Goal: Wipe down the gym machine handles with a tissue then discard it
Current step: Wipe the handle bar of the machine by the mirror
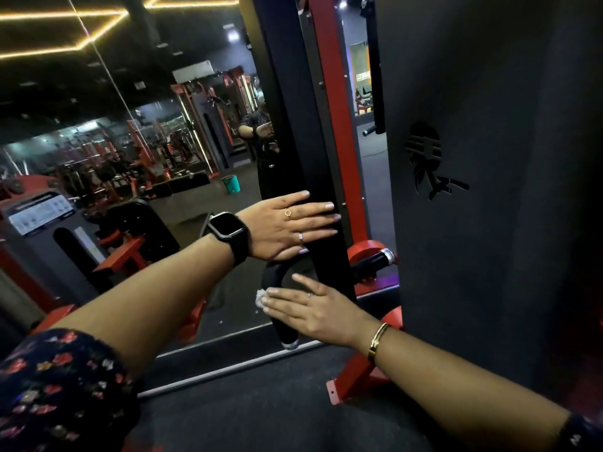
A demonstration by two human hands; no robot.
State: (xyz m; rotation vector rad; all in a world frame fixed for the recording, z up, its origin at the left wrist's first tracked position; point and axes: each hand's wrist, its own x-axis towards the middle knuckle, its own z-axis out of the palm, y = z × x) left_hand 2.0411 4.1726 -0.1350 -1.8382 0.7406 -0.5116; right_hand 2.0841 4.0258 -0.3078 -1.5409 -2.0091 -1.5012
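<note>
- The left hand (pixel 287 227) lies flat with straight fingers, released, its palm and fingertips pressed against the black upright post (pixel 293 132) of the gym machine.
- A dark smartwatch (pixel 227 233) sits on the left wrist, and there are rings on two of that hand's fingers.
- The right hand (pixel 311 308) is lower down and also spread flat with straight fingers, not clenched. It presses a small crumpled white tissue (pixel 260 297) onto the machine's curved black handle (pixel 284 334).
- The tissue is trapped between the right fingertips and the handle's upper bend; only a little of it shows past the fingertips.
- The handle hangs beside the foot of the post and ends in a silver cap near the floor (pixel 261 406).
- A gold bangle (pixel 378 342) circles the right wrist.
- A red frame bar (pixel 339 125) runs up just right of the post, and a dark panel (pixel 505 256) with a cut-out logo stands to the right.
- A wall mirror (pixel 130 141) on the left reflects other machines and a green bucket (pixel 231 184).
</note>
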